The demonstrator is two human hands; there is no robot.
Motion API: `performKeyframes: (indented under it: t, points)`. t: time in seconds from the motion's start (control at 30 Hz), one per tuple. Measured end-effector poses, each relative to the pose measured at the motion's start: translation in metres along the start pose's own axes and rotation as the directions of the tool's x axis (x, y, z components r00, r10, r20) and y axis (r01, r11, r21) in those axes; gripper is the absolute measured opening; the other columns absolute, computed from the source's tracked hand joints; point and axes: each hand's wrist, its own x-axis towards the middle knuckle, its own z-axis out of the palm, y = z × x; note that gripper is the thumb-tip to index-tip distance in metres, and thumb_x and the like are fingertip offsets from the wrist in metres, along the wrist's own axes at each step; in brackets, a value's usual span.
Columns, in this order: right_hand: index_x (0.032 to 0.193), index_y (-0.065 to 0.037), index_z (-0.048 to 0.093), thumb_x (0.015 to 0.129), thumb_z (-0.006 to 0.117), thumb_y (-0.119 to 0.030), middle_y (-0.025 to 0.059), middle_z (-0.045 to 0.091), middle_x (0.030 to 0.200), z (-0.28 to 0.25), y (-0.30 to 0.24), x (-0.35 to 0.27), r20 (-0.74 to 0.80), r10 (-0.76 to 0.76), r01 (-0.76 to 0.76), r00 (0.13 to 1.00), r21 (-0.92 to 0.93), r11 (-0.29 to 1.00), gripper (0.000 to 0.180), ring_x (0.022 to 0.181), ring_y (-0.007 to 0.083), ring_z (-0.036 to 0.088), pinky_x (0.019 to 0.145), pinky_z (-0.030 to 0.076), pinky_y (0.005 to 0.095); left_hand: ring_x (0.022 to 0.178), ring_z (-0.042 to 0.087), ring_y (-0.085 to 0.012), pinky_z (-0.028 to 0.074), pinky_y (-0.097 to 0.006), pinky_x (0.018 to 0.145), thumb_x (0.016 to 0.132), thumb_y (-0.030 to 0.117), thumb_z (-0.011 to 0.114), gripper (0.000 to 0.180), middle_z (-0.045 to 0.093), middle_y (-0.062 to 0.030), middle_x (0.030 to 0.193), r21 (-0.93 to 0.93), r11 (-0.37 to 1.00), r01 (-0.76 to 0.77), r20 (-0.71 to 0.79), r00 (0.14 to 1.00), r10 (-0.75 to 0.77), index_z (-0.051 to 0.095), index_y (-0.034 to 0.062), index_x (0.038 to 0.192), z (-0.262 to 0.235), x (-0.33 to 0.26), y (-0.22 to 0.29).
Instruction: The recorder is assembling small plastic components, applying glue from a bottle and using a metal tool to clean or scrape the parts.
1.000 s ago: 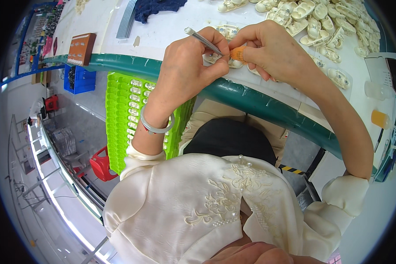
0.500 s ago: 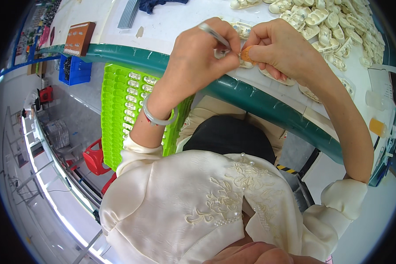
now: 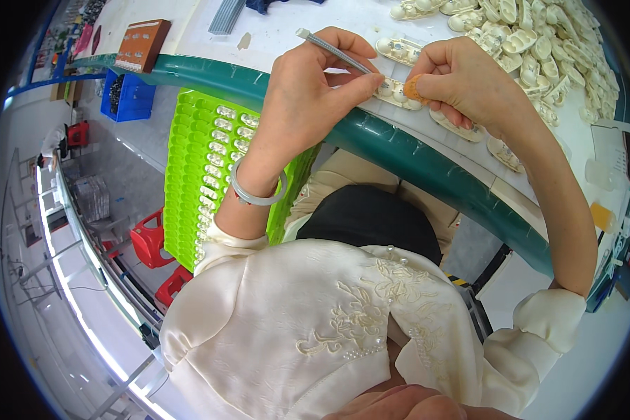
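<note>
My left hand (image 3: 315, 84) is closed around a slim grey rod-like tool (image 3: 332, 50), whose pale end points up and left. My right hand (image 3: 462, 84) is closed, thumb and forefinger pinched at a small orange piece (image 3: 412, 88); whether it is held or worn on a finger I cannot make out. Between the hands, a cream oval plastic shell (image 3: 392, 94) with small parts inside lies near the table edge, with fingers of both hands at its ends. Another such shell (image 3: 399, 50) lies just beyond, and one more (image 3: 458, 129) sits under my right fingers.
A heap of cream shells (image 3: 532, 49) covers the far right of the white table (image 3: 273, 42), which has a green padded edge (image 3: 399, 157). Bright green trays (image 3: 192, 154) with filled pockets stand left of my lap. A brown block (image 3: 142, 45) and blue bin (image 3: 129, 98) are farther left.
My hands have moved apart, leaving the shell between them more visible. The grey tool now lies along my left fingers, more of it showing. The whole view has shifted slightly.
</note>
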Motion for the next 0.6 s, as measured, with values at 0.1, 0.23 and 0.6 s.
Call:
performKeyframes:
  t: [0.1,0.23,0.6]
  points:
    - [0.072,0.002,0.059,0.071,0.059,-0.011,0.0034,0.053,0.055,0.000,0.002,-0.002,-0.015,-0.022,0.022,1.000,-0.025,0.999,0.013,0.041,0.0077,0.046,0.036,0.036,0.0224,0.073,0.065,-0.0133,0.054,-0.024,0.065,0.071,0.003,0.066,0.016,0.063,-0.0067,0.076,0.076,0.996,-0.038,-0.023,0.999,0.040,0.058,-0.0015,0.084,0.004,0.001,0.002]
    - [0.079,0.003,0.062,0.072,0.058,-0.010,0.0042,0.054,0.056,-0.004,-0.001,-0.006,-0.016,-0.085,0.086,0.996,0.042,0.995,0.015,0.041,0.0083,0.048,0.037,0.038,0.0228,0.074,0.060,-0.0075,0.052,-0.020,0.065,0.072,0.000,0.065,0.016,0.061,-0.0043,0.079,0.232,0.971,-0.049,0.042,0.998,0.041,0.055,-0.0017,0.085,0.006,0.000,0.012]
    - [0.079,0.003,0.060,0.075,0.057,-0.008,0.0059,0.053,0.056,0.010,0.002,0.012,0.025,-0.097,0.094,0.995,0.081,0.992,0.012,0.037,0.0070,0.043,0.034,0.033,0.0222,0.073,0.060,-0.0069,0.051,-0.020,0.062,0.072,0.000,0.064,0.014,0.060,-0.0032,0.077,0.290,0.946,-0.148,0.051,0.989,0.139,0.055,-0.0020,0.082,0.007,-0.002,0.008]
